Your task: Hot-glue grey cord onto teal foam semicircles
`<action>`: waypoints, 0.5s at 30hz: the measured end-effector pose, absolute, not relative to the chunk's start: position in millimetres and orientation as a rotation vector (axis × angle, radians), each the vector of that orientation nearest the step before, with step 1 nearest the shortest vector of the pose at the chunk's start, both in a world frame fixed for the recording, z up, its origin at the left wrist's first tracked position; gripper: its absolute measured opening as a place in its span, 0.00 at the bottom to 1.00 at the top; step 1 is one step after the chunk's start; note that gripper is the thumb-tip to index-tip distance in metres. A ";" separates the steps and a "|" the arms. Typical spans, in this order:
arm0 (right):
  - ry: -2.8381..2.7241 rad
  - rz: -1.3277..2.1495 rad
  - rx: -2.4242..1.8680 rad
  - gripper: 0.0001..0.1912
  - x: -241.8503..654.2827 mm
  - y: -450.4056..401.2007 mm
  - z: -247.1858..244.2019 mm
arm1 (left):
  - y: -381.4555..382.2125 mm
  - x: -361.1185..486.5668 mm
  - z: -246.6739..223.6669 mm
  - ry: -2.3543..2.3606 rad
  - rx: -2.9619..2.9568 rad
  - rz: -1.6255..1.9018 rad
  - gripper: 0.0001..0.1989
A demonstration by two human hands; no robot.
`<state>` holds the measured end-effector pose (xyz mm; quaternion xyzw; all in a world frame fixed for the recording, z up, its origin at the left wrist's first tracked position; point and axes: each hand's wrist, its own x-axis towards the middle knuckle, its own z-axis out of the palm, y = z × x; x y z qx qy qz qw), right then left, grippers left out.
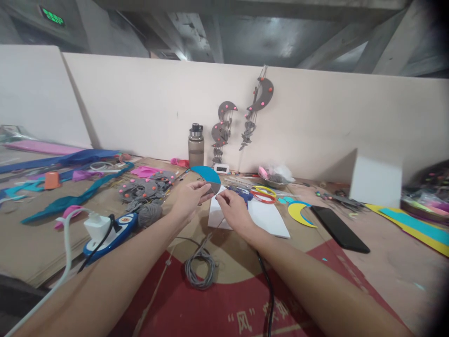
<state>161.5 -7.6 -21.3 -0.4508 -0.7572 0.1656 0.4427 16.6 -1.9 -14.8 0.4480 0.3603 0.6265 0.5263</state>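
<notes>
My left hand (191, 199) is closed, pinching a blue felt piece (206, 173) with a curved upper edge; grey shows along its lower side. Close by on the right, my right hand (233, 207) pinches what looks like the end of a thin grey yarn at the felt's lower edge. The fingertips partly hide that contact. Below the hands lies a loose coil of grey yarn (199, 267), with a strand rising from it toward my right hand. White sheets (268, 219) lie under and beside my right hand.
Behind stand a water bottle (196, 146) and a small digital clock (221, 169). Scissors (264, 194), a yellow-and-blue crescent (300, 213) and a phone (338, 229) lie to the right. Grey felt pieces (142, 188), a yarn ball (150, 215) and a power strip (115, 236) are left.
</notes>
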 end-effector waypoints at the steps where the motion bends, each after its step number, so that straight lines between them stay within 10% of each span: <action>1: -1.893 0.373 -1.121 0.11 163.8 -6.2 -18.2 | -1.0 15.1 -15.0 0.878 1.064 1.511 0.10; 15: -1.858 0.033 -1.838 0.22 221.3 10.7 -37.0 | 15.0 3.7 -26.1 0.987 1.028 1.599 0.10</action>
